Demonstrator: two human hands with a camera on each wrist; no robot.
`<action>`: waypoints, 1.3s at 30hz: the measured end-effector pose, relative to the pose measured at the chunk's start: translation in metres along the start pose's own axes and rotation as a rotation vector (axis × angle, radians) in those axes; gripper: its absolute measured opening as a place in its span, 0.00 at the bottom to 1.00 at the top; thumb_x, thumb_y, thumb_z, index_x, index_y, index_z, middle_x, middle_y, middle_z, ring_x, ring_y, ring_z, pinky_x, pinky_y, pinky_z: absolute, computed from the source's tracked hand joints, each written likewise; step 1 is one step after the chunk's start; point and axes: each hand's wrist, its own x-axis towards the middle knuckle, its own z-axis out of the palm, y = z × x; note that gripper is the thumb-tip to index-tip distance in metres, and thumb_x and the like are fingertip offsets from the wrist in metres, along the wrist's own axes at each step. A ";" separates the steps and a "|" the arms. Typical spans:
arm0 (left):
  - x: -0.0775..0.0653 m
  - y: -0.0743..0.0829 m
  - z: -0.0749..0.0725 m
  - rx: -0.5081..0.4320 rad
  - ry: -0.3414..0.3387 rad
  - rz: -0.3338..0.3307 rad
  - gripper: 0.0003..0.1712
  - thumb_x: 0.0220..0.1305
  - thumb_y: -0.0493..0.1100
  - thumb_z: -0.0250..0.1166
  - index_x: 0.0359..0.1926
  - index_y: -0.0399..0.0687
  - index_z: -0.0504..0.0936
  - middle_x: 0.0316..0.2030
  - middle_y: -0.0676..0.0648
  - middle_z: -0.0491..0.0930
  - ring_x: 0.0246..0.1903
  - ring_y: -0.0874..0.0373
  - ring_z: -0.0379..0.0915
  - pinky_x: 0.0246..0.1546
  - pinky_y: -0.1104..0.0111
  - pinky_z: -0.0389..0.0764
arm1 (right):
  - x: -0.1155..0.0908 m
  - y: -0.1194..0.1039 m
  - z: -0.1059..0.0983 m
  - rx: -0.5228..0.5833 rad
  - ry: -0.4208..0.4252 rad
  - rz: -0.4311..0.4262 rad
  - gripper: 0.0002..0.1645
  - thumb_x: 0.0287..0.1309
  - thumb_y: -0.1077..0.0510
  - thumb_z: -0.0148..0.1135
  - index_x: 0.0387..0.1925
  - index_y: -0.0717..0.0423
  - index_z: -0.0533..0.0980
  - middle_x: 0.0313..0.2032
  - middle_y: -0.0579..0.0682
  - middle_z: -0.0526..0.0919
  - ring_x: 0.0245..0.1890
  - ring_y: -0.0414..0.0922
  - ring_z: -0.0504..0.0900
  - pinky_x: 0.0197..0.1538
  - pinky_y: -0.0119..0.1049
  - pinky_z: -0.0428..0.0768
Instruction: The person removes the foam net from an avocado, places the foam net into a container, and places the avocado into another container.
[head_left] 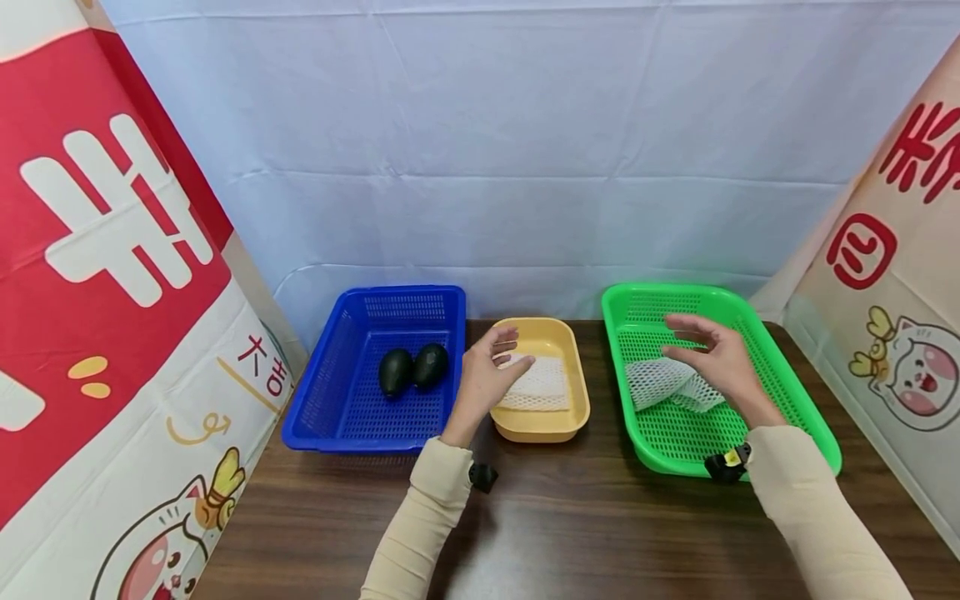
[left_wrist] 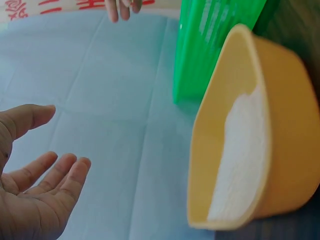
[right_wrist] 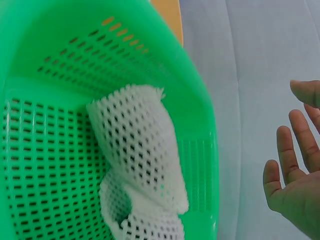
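Note:
My left hand [head_left: 486, 377] hovers over the left side of a yellow tray [head_left: 540, 425], thumb and fingers spread apart with nothing between them. Inside that tray lie flat white foam nets [head_left: 543, 385]. Above the green basket [head_left: 678, 454] is my right hand [head_left: 722, 360], its fingers parted and holding nothing. Two white foam net sleeves [right_wrist: 137, 135], puffed out, rest on the green basket's floor; the hand partly covers them in the head view. At the left, a blue basket [head_left: 330, 425] holds two dark green avocados [head_left: 395, 372] side by side.
All three containers stand in a row on a dark wood table [head_left: 570, 525], close to a pale cloth backdrop [head_left: 510, 167]. Printed cloth panels [head_left: 150, 275] enclose both sides. The blue basket's right rim lies close to the yellow tray.

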 end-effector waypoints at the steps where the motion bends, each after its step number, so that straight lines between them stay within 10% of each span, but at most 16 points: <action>1: -0.002 -0.001 0.004 -0.009 0.001 0.001 0.26 0.53 0.35 0.74 0.54 0.39 0.79 0.49 0.43 0.81 0.49 0.49 0.78 0.48 0.62 0.78 | 0.000 0.002 -0.002 -0.005 0.004 0.010 0.31 0.61 0.53 0.67 0.64 0.52 0.72 0.57 0.45 0.75 0.50 0.31 0.72 0.43 0.24 0.74; 19: -0.041 -0.013 0.053 -0.084 -0.075 -0.074 0.26 0.53 0.35 0.73 0.55 0.42 0.79 0.50 0.48 0.80 0.49 0.52 0.76 0.49 0.65 0.78 | -0.005 0.038 -0.031 -0.052 0.123 0.116 0.30 0.60 0.48 0.67 0.64 0.44 0.73 0.54 0.35 0.75 0.51 0.32 0.70 0.44 0.26 0.71; 27: -0.055 -0.013 0.078 -0.070 -0.089 -0.049 0.30 0.55 0.38 0.73 0.59 0.42 0.76 0.55 0.46 0.77 0.56 0.56 0.72 0.53 0.64 0.75 | -0.007 0.050 -0.037 -0.019 0.064 0.197 0.35 0.63 0.45 0.63 0.69 0.46 0.67 0.61 0.47 0.69 0.61 0.52 0.64 0.44 0.21 0.72; 39: -0.076 -0.015 0.124 -0.162 -0.041 -0.039 0.32 0.56 0.36 0.72 0.62 0.44 0.74 0.56 0.46 0.73 0.58 0.53 0.68 0.55 0.69 0.72 | -0.005 0.068 -0.053 -0.029 -0.039 0.266 0.40 0.68 0.45 0.56 0.75 0.53 0.54 0.71 0.63 0.54 0.67 0.66 0.52 0.59 0.64 0.61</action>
